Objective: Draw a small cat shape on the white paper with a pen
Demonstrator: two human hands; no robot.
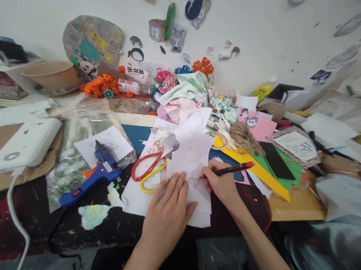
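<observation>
My left hand (169, 209) lies flat on a white sheet of paper (184, 149), fingers stretched out and pressing it down. In my right hand (222, 183) is a dark pen (235, 168) with red ends, its tip on the paper beside a small pencil-like drawing (193, 181). Fainter outlines show higher on the same sheet. Just left of the paper are scissors with one red loop (145, 167) and one yellow loop (150, 186); their blades are hidden. More white paper lies underneath.
A blue glue gun (90, 182) rests at left, near a white power bank (25, 143) with a cable. Fabric scraps, twine (243, 136) and crochet flowers (101, 86) crowd the back. Yellow card (254, 169) lies at right, by another person's sleeve (340, 204).
</observation>
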